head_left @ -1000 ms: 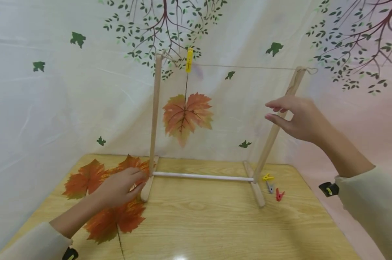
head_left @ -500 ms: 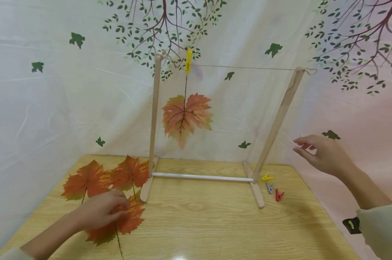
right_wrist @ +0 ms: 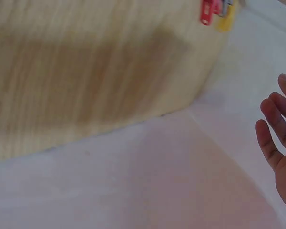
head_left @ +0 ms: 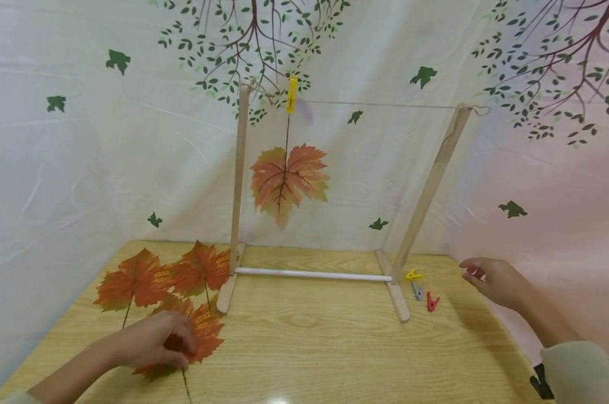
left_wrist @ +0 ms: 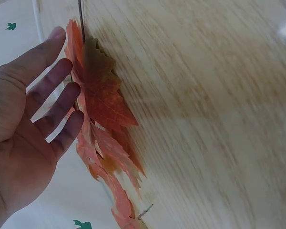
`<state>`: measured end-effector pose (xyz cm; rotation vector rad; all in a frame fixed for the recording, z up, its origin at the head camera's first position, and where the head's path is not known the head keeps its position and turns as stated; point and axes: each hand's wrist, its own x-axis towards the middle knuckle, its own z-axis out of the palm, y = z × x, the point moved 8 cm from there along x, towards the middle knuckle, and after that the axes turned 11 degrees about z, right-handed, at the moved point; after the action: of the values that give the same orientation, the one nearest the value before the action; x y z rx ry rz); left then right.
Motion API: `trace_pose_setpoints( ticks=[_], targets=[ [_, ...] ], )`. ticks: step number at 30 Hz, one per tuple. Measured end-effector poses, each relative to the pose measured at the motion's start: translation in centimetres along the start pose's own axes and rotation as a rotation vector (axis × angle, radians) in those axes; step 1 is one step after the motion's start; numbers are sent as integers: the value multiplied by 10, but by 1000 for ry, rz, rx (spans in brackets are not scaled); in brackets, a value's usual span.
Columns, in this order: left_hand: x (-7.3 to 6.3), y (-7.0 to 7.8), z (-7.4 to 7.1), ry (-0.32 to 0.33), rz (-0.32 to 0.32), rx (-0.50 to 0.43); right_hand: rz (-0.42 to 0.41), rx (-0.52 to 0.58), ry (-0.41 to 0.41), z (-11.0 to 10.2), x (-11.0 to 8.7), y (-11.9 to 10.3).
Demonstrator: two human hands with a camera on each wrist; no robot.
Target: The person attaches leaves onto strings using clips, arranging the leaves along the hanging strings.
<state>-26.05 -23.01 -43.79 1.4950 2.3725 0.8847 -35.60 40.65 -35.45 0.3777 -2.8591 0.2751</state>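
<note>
My left hand [head_left: 150,339] is over the front orange-red artificial maple leaf [head_left: 209,332], near the base of its stem [head_left: 185,384]. In the left wrist view its fingers are loosely spread beside the leaves, with nothing gripped. Two more leaves lie behind: one at the left [head_left: 137,279], another [head_left: 202,268] against the wooden frame's left foot. On the right, my right hand [head_left: 501,283] hovers by the table's edge, fingers relaxed and holding nothing. Nearest to it are a yellow clothespin [head_left: 414,275], a grey clothespin [head_left: 417,291] and a red clothespin [head_left: 433,302].
A wooden frame [head_left: 430,193] with a white crossbar [head_left: 314,274] stands at the back of the table [head_left: 304,348]. From its string [head_left: 375,104] hangs a leaf [head_left: 289,177], held by a yellow clothespin [head_left: 292,94]. A printed cloth [head_left: 183,151] backs the scene.
My left hand has moved back from the leaf by the frame toward the front leaf's stem. My right hand has dropped from beside the frame's right post toward the table edge.
</note>
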Motion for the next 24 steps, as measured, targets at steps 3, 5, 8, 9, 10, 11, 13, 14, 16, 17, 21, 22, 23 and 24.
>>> trace_pose_setpoints(
  ticks=[3,5,8,9,10,11,13,14,16,17,21,22,23,24],
  targets=[
    [-2,-2,2,2,18,-51,16,11,-72,21,-2,5],
    [-4,-4,2,6,25,-87,5,18,-105,34,-3,4],
    [-5,-6,2,13,24,-124,-25,23,-141,49,-4,1],
    [-6,-7,2,12,20,-135,-40,21,-151,53,-4,-1],
    [-6,-7,2,11,14,-145,-54,21,-158,57,-5,-4],
    [-6,-7,3,8,10,-148,-71,17,-167,61,-5,-6],
    [-5,-7,3,3,2,-142,-102,16,-183,68,-6,-11],
    [-4,-6,4,-1,3,-128,-106,14,-191,71,-7,-13],
    [-1,-2,5,-10,12,-86,-110,9,-199,77,-7,-15],
    [1,0,6,-15,15,-62,-110,8,-203,79,-7,-16],
    [11,7,9,-30,11,-40,-99,-4,-191,83,-7,-17],
    [13,9,11,-33,5,-52,-110,-9,-186,84,-7,-18],
    [15,10,12,-34,0,-63,-127,-2,-183,84,-6,-20],
    [17,11,13,-36,-1,-74,-141,1,-180,84,-6,-21]
  ],
)
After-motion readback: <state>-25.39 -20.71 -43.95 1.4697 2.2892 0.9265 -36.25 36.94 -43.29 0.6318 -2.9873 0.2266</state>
